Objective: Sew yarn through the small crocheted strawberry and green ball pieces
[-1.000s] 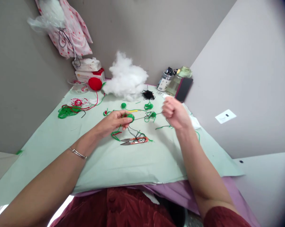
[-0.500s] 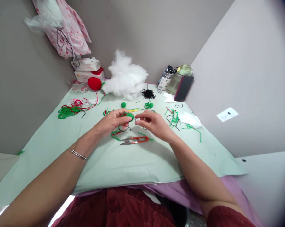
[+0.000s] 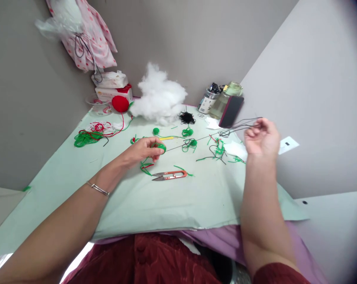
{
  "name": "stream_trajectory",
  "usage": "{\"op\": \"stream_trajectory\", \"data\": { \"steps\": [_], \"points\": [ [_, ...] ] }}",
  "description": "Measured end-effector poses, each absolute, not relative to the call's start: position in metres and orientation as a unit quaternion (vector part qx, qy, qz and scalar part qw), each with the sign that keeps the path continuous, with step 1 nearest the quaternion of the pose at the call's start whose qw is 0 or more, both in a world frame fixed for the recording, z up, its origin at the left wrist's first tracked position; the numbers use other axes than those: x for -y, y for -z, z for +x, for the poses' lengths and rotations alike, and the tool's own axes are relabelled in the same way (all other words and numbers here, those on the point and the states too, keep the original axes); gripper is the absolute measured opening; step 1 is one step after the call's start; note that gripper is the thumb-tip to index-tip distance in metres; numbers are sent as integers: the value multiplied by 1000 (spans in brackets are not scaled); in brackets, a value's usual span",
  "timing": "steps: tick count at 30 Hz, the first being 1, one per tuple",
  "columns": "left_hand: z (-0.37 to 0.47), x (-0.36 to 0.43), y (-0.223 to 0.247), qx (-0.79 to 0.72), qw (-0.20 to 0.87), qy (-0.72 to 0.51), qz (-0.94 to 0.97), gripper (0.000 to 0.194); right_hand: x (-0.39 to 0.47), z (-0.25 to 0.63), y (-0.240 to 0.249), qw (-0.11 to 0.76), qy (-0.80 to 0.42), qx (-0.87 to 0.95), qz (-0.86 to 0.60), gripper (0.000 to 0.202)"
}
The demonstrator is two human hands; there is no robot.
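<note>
My left hand point(image 3: 148, 149) is closed on a small green crocheted ball point(image 3: 161, 148), pinched between thumb and fingers above the table. From the ball a black yarn strand point(image 3: 208, 136) runs taut up to my right hand point(image 3: 262, 138). The fingers of that hand are curled round the yarn, raised at the right near the wall; whether a needle is in them cannot be seen. Orange-handled thread snips point(image 3: 169, 175) lie in front of the left hand. Green yarn scraps point(image 3: 145, 167) are beside the snips, and another green piece with black yarn point(image 3: 193, 144) lies between the hands.
White stuffing point(image 3: 159, 94) is heaped at the back, beside a red yarn ball point(image 3: 120, 104) and a black yarn tangle point(image 3: 187, 117). A green yarn bundle point(image 3: 88, 139) lies left. A bottle point(image 3: 221, 102) and a phone point(image 3: 231, 111) stand by the right wall.
My right hand has moved from beside the ball far to the right and up, drawing the black yarn out straight. The left hand stays in place with the green ball.
</note>
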State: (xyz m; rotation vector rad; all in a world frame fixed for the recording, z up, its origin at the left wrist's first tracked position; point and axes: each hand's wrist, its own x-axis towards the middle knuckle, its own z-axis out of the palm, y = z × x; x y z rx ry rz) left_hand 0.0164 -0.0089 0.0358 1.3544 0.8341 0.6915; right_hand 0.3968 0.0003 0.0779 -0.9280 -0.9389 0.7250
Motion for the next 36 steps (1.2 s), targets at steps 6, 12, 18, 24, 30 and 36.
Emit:
{"op": "stream_trajectory", "data": {
  "steps": [6, 12, 18, 24, 30, 36],
  "points": [
    [15, 4, -27, -350, 681, -291, 573, 27, 9, 383, -82, 739, -306, 441, -406, 18],
    [11, 3, -30, -302, 728, -311, 531, 37, 41, 318, -87, 375, -389, 704, -461, 27],
    [13, 6, -33, -281, 740, -322, 520, 30, 52, 292, -86, 338, -257, 763, -488, 37],
    [15, 6, -29, -284, 726, -318, 539, 30, 55, 266, -73, 422, -142, 779, -442, 13],
    [15, 6, -26, -289, 719, -324, 543, 29, 60, 249, -64, 393, -12, 833, -390, 17],
    [14, 6, -27, -299, 707, -329, 550, 29, 59, 249, -59, 346, 24, 856, -384, 21]
  ]
}}
